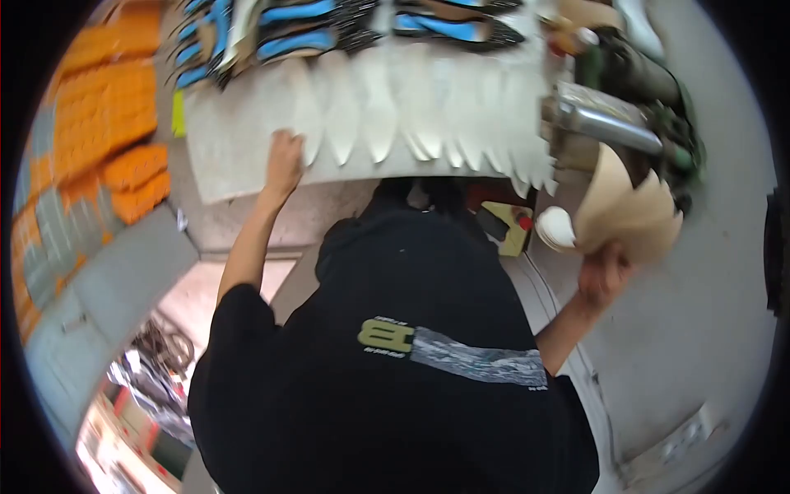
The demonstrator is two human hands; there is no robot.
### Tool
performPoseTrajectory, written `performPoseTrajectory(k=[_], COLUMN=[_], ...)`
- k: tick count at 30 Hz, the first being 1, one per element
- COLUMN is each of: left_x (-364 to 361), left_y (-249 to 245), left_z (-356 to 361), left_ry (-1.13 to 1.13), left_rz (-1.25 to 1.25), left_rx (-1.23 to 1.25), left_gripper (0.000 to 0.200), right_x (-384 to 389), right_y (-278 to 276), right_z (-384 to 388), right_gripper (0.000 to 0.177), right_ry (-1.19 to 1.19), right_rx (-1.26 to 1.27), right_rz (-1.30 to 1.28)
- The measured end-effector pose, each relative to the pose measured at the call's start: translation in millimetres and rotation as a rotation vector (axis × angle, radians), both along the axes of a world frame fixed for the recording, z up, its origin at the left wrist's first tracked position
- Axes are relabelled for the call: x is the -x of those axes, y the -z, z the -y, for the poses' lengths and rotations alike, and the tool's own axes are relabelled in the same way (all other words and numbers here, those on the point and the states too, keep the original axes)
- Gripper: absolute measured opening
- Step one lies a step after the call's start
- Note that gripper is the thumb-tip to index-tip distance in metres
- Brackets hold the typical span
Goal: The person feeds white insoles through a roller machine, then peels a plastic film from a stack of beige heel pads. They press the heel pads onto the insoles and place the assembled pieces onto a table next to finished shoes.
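Note:
A row of pale insole-shaped pieces point(380, 107) lies side by side on the whitish work surface point(226, 140), narrow ends toward me. My left hand point(285, 163) is at the near edge of that surface, fingers closed, beside the leftmost piece; what the fingertips hold, if anything, is hidden. Off the right side, my right hand point(605, 276) grips a fanned stack of similar beige pieces point(629, 206), slightly blurred. White rounded ends point(556, 228) show just left of this stack.
Black shoes with blue insoles point(444, 26) stand along the far edge. Orange and grey racks point(103, 107) are at left. A green machine with a metal cylinder point(609, 119) sits at right. Under the front edge is a yellow object point(514, 235). A cable runs down the right wall.

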State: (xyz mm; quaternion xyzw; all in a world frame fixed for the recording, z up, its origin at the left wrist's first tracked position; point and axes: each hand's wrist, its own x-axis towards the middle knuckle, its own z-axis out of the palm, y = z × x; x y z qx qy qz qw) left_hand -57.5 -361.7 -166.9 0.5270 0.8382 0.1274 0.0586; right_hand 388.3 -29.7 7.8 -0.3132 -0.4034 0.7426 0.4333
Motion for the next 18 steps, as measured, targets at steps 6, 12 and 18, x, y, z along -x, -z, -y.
performPoseTrajectory(k=[6, 12, 18], left_x=[-51, -112, -106], left_y=[-91, -103, -138], left_z=[-124, -350, -434], left_ry=[-0.12, 0.05, 0.162], left_rz=[0.209, 1.015, 1.643], left_rx=[-0.226, -0.159, -0.024], left_gripper=[0.017, 0.059, 0.023], right_x=[-21, -3, -40], right_y=[79, 33, 13], right_z=[-34, -42, -4], right_gripper=[0.029, 0.025, 0.032], right_ry=[0.096, -0.038, 0.109], right_rx=[-0.125, 0.056, 0.03], right_rz=[0.57, 0.451, 0.21])
